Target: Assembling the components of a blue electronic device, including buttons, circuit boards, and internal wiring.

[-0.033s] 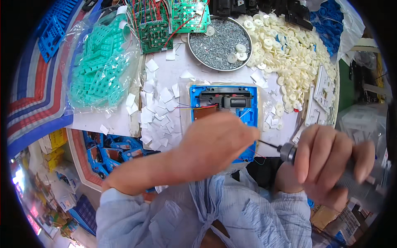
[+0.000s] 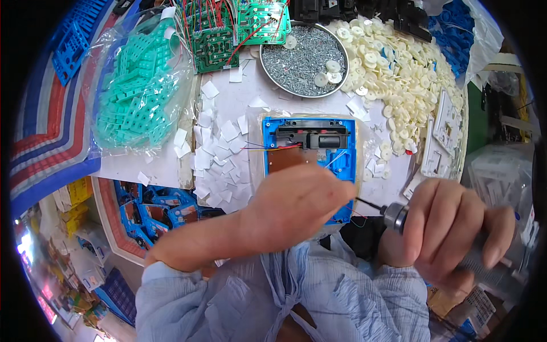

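Observation:
My right hand (image 2: 450, 228) is closed around a grey powered screwdriver (image 2: 487, 262), its thin dark bit pointing left. At the bit's tip is my left hand (image 2: 302, 206), fingers drawn together; what they pinch, if anything, is hidden behind the hand. Below and behind that hand lies a blue plastic housing (image 2: 348, 176), open side up. It holds a black part with a cylinder (image 2: 327, 141), a brown board (image 2: 283, 159) and loose thin wires. My left hand and wrist hide much of its lower half.
Beyond the housing stand a round metal dish of screws (image 2: 302, 88) and a heap of cream plastic discs (image 2: 399, 74). Green circuit boards (image 2: 213, 48), a bag of turquoise keypads (image 2: 134, 85) and scattered white paper pieces (image 2: 219, 154) lie leftward. A bin (image 2: 108, 219) holds blue housings.
Both hands have shifted slightly toward me, the screwdriver moving along with the right one. The housing stays in place.

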The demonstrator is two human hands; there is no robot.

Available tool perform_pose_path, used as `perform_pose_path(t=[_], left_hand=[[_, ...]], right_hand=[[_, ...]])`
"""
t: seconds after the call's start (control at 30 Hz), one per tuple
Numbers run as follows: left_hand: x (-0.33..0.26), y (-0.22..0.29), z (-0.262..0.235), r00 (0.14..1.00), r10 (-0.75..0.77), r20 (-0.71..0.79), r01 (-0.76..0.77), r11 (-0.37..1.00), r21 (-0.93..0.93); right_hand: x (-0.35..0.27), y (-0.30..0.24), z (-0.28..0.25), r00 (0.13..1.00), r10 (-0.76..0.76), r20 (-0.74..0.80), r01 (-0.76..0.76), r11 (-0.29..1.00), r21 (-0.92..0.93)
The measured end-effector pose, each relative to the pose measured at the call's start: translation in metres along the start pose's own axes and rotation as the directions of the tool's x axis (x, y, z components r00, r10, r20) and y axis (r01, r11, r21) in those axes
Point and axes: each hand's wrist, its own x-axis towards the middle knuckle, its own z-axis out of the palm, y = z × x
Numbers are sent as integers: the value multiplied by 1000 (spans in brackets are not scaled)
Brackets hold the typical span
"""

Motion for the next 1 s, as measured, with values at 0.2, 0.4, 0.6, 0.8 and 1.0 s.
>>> perform_pose_path(t=[0.2, 0.4, 0.6, 0.8, 1.0], left_hand=[[-26, -2, 17, 991, 31, -130, -59, 974, -219], [-25, -8, 14, 981, 137, -136, -161, 970, -182], [-21, -12, 9, 960, 244, -135, -249, 969, -14], [13, -21, -16, 1000, -8, 29, -7, 875, 484], [11, -31, -15, 998, 10, 62, -44, 813, 580]], right_hand=[[-5, 4, 10, 989, 81, 120, -84, 996, 21], [-4, 1, 8, 988, 93, 123, -98, 995, 33], [-10, 0, 12, 994, 113, 0, -113, 993, -39], [-1, 17, -6, 989, 14, -150, -49, 972, -231], [18, 51, -19, 980, -30, -199, -34, 950, -310]])
